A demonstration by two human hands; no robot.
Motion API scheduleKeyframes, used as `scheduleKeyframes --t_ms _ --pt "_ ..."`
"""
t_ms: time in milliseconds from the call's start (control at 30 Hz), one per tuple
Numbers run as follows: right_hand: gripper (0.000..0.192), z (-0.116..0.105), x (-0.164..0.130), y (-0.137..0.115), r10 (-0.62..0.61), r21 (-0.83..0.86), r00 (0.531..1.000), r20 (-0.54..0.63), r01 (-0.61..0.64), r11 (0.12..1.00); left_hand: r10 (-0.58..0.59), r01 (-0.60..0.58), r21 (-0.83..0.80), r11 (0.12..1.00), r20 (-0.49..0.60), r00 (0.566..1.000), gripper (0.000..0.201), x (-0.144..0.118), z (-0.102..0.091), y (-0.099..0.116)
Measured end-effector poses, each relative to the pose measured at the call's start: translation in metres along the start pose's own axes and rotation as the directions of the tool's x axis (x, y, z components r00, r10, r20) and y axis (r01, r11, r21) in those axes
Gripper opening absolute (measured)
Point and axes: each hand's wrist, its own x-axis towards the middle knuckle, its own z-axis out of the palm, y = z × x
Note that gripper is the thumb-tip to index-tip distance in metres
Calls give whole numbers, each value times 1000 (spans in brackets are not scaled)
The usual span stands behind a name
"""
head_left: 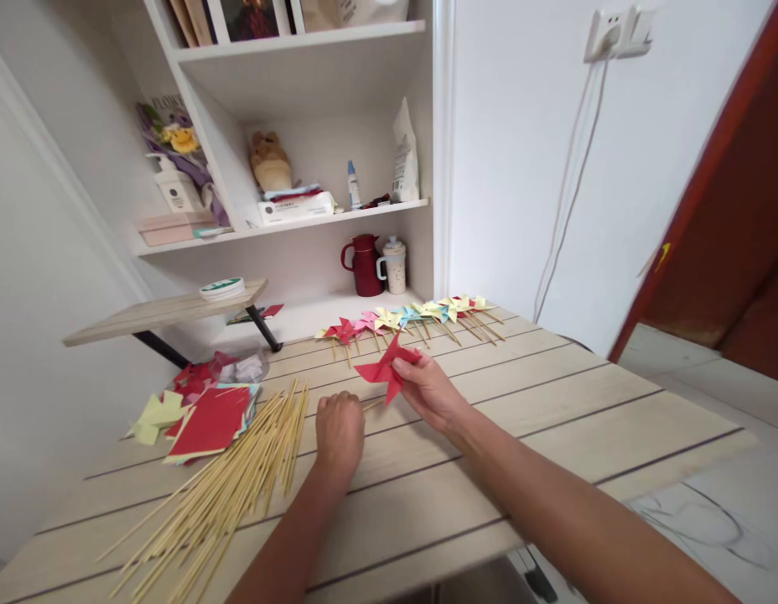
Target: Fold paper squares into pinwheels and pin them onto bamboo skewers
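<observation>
My right hand (430,392) pinches a red paper pinwheel (384,371) by one blade, above the slatted table. To its left my left hand (339,429) is closed, knuckles up. A short length of thin bamboo stick (374,404) runs from this fist toward the pinwheel; whether it joins the pinwheel I cannot tell. Beside my left hand lies a loose heap of bamboo sticks (238,470). Behind both hands, finished pinwheels on sticks (430,310) in red, pink, yellow and blue lie in a row along the table's far side.
Stacked coloured paper squares (213,421), red on top, lie at the left with a pale yellow folded pinwheel (158,417). A small raised shelf (156,315) stands over the back left. In the wall unit are a dark red jug (365,267) and a speckled cup (395,268).
</observation>
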Motion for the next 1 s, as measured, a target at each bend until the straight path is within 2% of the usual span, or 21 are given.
scheduleKeyframes --t_ms 200,333,467,533,633,767,1000 --pt "24 -5 4 21 44 31 998 -46 -43 999 -144 135 -136 982 -64 987 19 -1 -1 -5" --pt "21 -8 6 24 31 42 997 -72 -28 999 -246 221 -240 945 -83 966 19 0 -1 -7" --pt "20 -12 11 19 18 52 996 -88 -13 999 -299 263 -294 919 -85 951 22 0 1 -11" --pt "21 -13 13 14 -13 65 995 -96 20 998 -298 264 -297 918 -77 951 28 -1 1 -11" --pt "23 -15 15 8 -44 66 993 -107 51 996 -237 222 -278 934 -20 971 33 -3 2 -8" --pt "22 -17 13 10 -4 27 993 -115 7 1000 -166 171 -254 952 41 985 21 -5 3 -1" --pt "22 -20 13 22 76 2 987 -139 -77 997 -181 179 -253 951 17 983 18 -5 9 -2"
